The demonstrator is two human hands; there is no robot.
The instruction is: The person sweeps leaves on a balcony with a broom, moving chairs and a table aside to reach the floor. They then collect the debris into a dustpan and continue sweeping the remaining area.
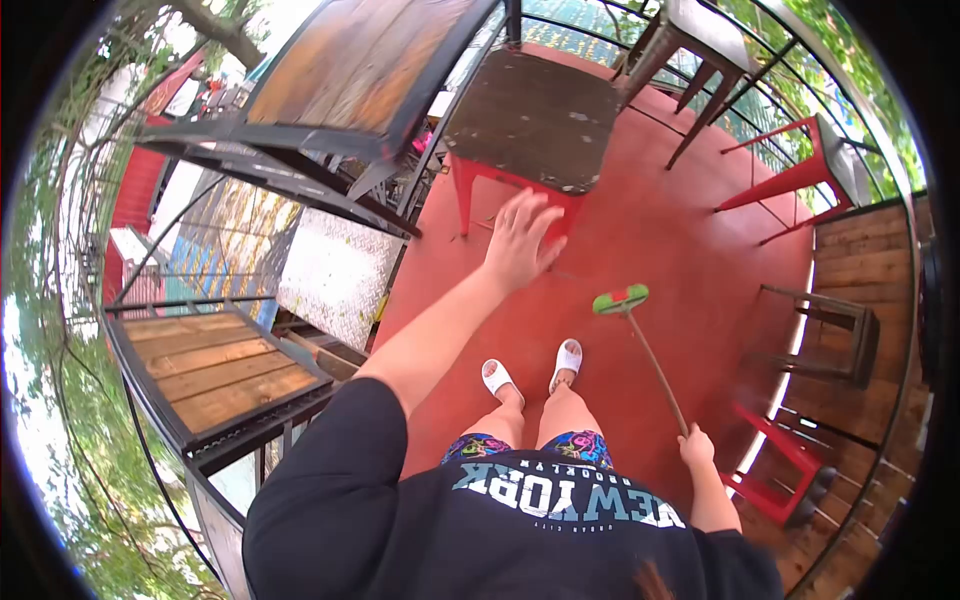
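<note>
My right hand [697, 445], low at the right, is closed round the thin wooden handle of a broom [655, 365]. The broom's head [621, 298] is green with a red middle and lies over the red floor ahead of my feet. My left hand [520, 238] reaches forward with its fingers spread and slightly bent, holding nothing. Its fingertips overlap the near edge of a stool [535, 118] in this view. That stool has a dark, worn, paint-flecked square seat and red metal legs.
A wooden-topped table [350, 65] stands front left, and a slatted wooden top [215, 365] lies at left. A grey stool [700, 35], a red-legged stool [800, 180], a dark stool [845, 335] and a red stool [785, 470] line the right side by railing and plank wall.
</note>
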